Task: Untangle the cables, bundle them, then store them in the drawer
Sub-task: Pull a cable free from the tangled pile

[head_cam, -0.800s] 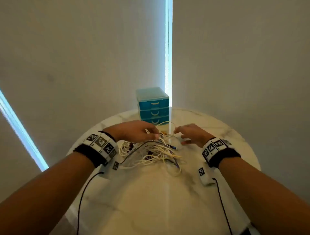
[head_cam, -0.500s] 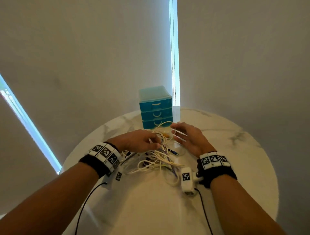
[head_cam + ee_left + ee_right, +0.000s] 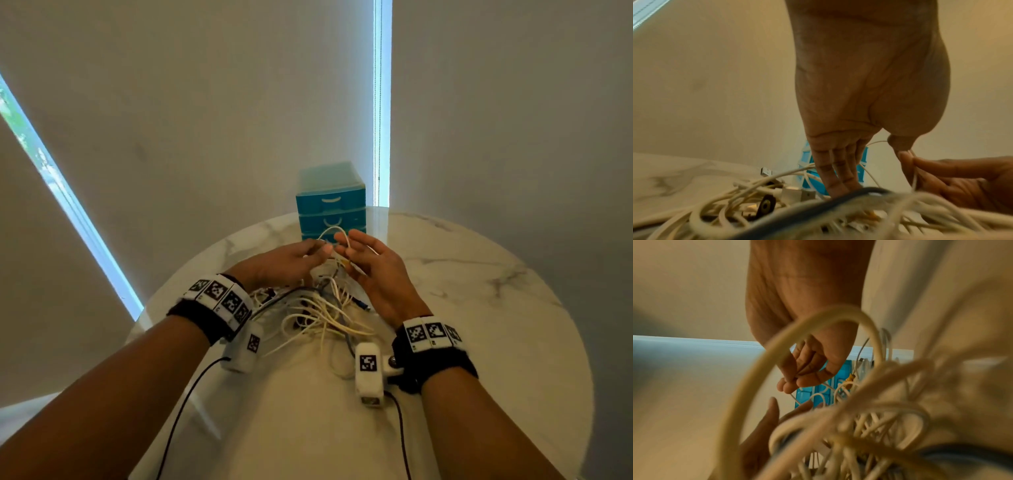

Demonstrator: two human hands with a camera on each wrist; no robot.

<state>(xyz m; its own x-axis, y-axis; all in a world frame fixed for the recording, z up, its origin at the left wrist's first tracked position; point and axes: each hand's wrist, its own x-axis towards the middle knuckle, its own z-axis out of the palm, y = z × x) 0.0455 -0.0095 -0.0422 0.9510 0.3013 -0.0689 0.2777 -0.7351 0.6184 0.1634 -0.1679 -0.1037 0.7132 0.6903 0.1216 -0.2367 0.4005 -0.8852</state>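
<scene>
A round marble table (image 3: 445, 308) is seen, with a small blue drawer unit (image 3: 330, 205) standing at its far edge, its drawers closed. Between the unit and the person, a loose tangle of cables (image 3: 318, 318) is spread on the tabletop: mostly thin cream strands looped over one another, with one dark cable crossing them. A thin white cable (image 3: 334, 230) is pinched by the left hand (image 3: 284, 263) and gripped by the right hand (image 3: 376, 270), arching between the fingertips just above the heap.
</scene>
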